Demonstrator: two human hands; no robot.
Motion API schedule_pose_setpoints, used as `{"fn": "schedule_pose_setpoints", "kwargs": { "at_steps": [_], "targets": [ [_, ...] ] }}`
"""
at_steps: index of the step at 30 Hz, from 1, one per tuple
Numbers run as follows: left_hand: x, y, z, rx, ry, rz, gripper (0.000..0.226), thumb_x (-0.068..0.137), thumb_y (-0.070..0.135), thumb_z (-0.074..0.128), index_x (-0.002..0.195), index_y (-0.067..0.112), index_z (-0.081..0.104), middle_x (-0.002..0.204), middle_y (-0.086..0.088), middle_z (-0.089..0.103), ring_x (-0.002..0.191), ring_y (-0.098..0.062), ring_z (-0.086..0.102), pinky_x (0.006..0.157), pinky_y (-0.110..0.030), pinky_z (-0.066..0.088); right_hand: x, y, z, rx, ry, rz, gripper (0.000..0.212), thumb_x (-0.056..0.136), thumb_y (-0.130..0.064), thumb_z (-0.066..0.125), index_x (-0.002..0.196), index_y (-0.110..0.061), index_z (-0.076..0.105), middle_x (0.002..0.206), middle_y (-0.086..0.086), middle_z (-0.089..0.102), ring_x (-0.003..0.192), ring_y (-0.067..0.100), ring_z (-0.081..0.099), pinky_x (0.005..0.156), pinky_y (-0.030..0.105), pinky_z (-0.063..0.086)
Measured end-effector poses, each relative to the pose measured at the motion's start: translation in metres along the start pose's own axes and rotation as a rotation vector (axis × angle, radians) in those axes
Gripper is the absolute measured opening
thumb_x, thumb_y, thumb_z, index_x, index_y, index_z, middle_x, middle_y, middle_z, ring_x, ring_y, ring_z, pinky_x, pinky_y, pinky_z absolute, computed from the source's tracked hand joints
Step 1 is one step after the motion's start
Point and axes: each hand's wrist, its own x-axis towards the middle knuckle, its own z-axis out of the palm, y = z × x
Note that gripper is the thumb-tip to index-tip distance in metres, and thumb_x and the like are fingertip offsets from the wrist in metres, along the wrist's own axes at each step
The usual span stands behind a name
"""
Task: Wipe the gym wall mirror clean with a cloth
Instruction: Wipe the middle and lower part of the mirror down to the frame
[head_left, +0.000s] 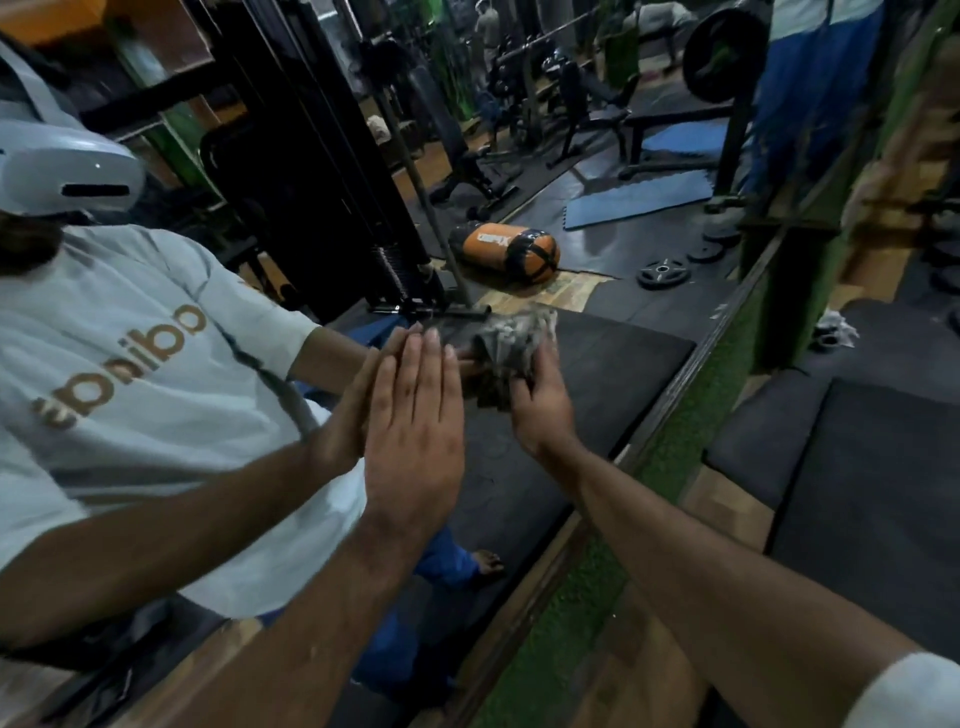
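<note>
The right hand gripped a crumpled grey cloth and pressed it against the mirror, fingers curled into the fabric. Beside it, the left hand lay flat on the glass, fingers straight and together, meeting its own reflection.

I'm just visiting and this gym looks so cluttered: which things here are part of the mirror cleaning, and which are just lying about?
Part of the job:
- wall mirror, the surface being wiped
- cloth, bunched and pressed to the glass
- right hand, gripping the cloth
- left hand, flat against the mirror

Just lying about (seen in the reflection):
- orange bag
- weight plate
- blue mat
- bench
</note>
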Motion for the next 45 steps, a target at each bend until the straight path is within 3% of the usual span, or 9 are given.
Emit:
{"fn": "schedule_pose_setpoints", "kwargs": {
  "at_steps": [4,11,13,16,23,29,35,41,45],
  "targets": [
    [-0.014,-0.013,-0.001,0.044,-0.022,0.049,0.068,0.101,0.017,0.037,0.158,-0.005,0.006,0.166,-0.025,0.003,0.155,-0.039,0.000,0.126,-0.051,0.006,-0.013,-0.016,0.028,0.271,0.082,0.397,0.071,0.099,-0.010,0.045,0.163,-0.033,0.025,0.144,0.007,0.057,0.121,0.025,0.061,0.108,0.045,0.052],
    [-0.048,-0.042,-0.007,-0.032,0.060,0.041,0.067,0.098,0.015,0.037,0.158,-0.004,0.014,0.166,-0.024,0.010,0.155,-0.038,0.005,0.126,-0.052,-0.003,-0.055,-0.025,0.057,-0.034,0.063,-0.283,0.066,0.102,-0.011,0.048,0.165,-0.020,0.029,0.173,-0.002,0.020,0.160,0.012,0.014,0.126,0.019,0.020],
    [-0.068,-0.050,-0.010,-0.032,0.062,0.030,0.067,0.100,0.015,0.039,0.158,-0.005,0.012,0.166,-0.025,0.007,0.155,-0.038,0.003,0.126,-0.052,-0.004,-0.073,0.002,0.066,0.076,0.179,-0.081,0.060,0.105,-0.008,0.045,0.161,-0.027,0.033,0.167,-0.002,0.031,0.151,0.012,0.032,0.115,0.013,0.032],
    [-0.085,-0.057,-0.013,-0.007,0.078,0.034,0.063,0.101,0.012,0.036,0.157,-0.007,0.013,0.165,-0.027,0.006,0.155,-0.039,0.004,0.127,-0.050,-0.001,-0.073,0.004,0.079,0.330,0.252,0.433,0.066,0.101,-0.014,0.044,0.161,-0.039,0.031,0.153,0.013,0.052,0.129,0.033,0.057,0.105,0.043,0.051],
    [-0.089,-0.061,-0.010,-0.011,0.113,0.067,0.056,0.102,0.005,0.017,0.157,-0.004,0.018,0.165,-0.024,0.013,0.155,-0.036,0.009,0.127,-0.047,-0.001,-0.093,-0.018,0.096,0.004,0.122,-0.258,0.060,0.107,-0.033,0.048,0.163,-0.022,0.029,0.172,0.003,0.025,0.160,0.025,0.019,0.127,0.055,0.026],
    [-0.132,-0.072,-0.024,-0.058,0.073,0.019,0.053,0.104,0.003,0.020,0.156,-0.004,0.022,0.164,-0.024,0.018,0.154,-0.036,0.013,0.125,-0.051,0.016,-0.121,0.003,0.108,0.208,0.179,0.219,0.070,0.098,-0.046,0.047,0.163,-0.036,0.022,0.170,0.004,0.025,0.153,0.027,0.031,0.124,0.054,0.031],
    [-0.153,-0.082,-0.036,0.013,-0.005,-0.059,0.061,0.101,0.011,0.028,0.158,-0.003,0.011,0.167,-0.023,0.005,0.155,-0.036,0.002,0.126,-0.051,-0.001,-0.143,-0.025,0.127,-0.039,0.071,-0.304,0.063,0.112,-0.031,0.041,0.167,-0.015,0.017,0.176,0.004,0.008,0.162,0.016,-0.001,0.132,0.040,0.009],
    [-0.167,-0.099,-0.037,0.029,-0.070,0.005,0.065,0.099,0.010,0.021,0.158,-0.004,-0.004,0.166,-0.023,-0.013,0.154,-0.035,-0.015,0.124,-0.047,-0.011,-0.156,-0.008,0.141,0.289,0.155,0.242,0.079,0.093,-0.047,0.043,0.166,-0.034,0.016,0.174,0.000,0.017,0.159,0.021,0.020,0.128,0.052,0.025],
    [-0.170,-0.109,-0.033,0.002,0.044,0.063,0.057,0.102,0.005,0.014,0.157,-0.005,0.012,0.166,-0.024,0.006,0.155,-0.034,0.004,0.127,-0.045,0.001,-0.172,-0.044,0.152,0.176,0.126,-0.156,0.066,0.106,-0.037,0.044,0.166,-0.023,0.020,0.174,0.001,0.018,0.161,0.021,0.014,0.130,0.053,0.018]
  ]
}}
